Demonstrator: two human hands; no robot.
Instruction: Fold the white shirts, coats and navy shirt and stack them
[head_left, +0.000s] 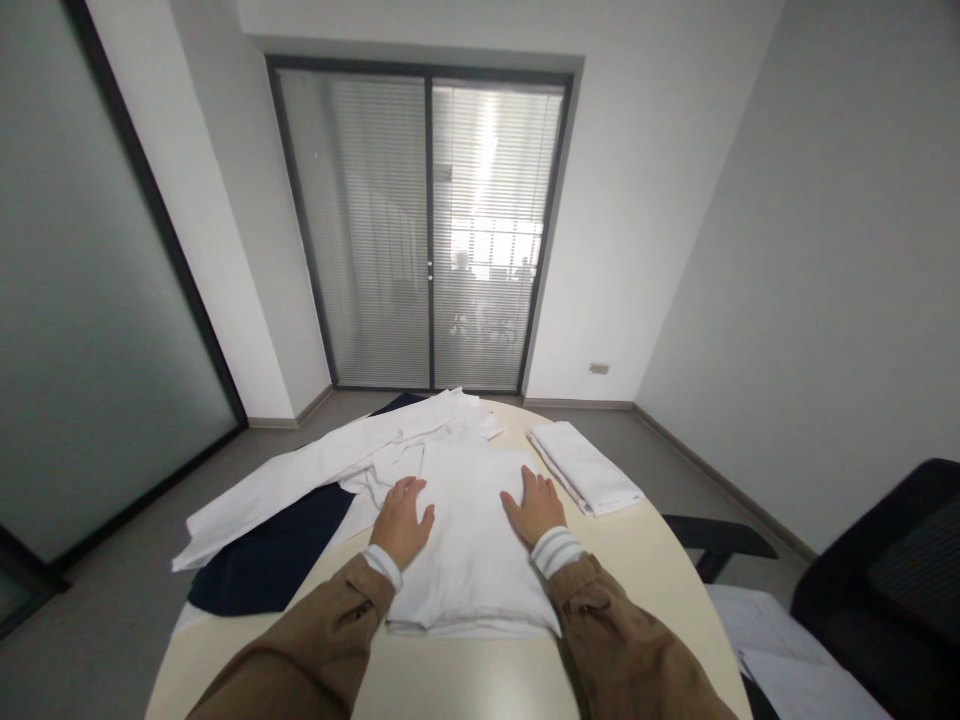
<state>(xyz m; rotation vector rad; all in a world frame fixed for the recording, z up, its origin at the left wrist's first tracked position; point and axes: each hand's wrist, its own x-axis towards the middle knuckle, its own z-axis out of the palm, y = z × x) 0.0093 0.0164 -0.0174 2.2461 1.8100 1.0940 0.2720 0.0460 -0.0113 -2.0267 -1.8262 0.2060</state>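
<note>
A white garment (471,540) lies folded into a rectangle on the cream round table (645,570) in front of me. My left hand (401,520) lies flat on its left edge, fingers stretched out. My right hand (534,505) rests flat on its right edge, fingers also extended. Both arms wear brown sleeves with striped white cuffs. Neither hand holds anything.
A second folded white cloth (585,467) lies to the right. More white garments (315,470) and a dark navy cloth (274,560) spread over the table's left side. A black chair (885,570) stands at the right. Glass doors with blinds (427,230) are ahead.
</note>
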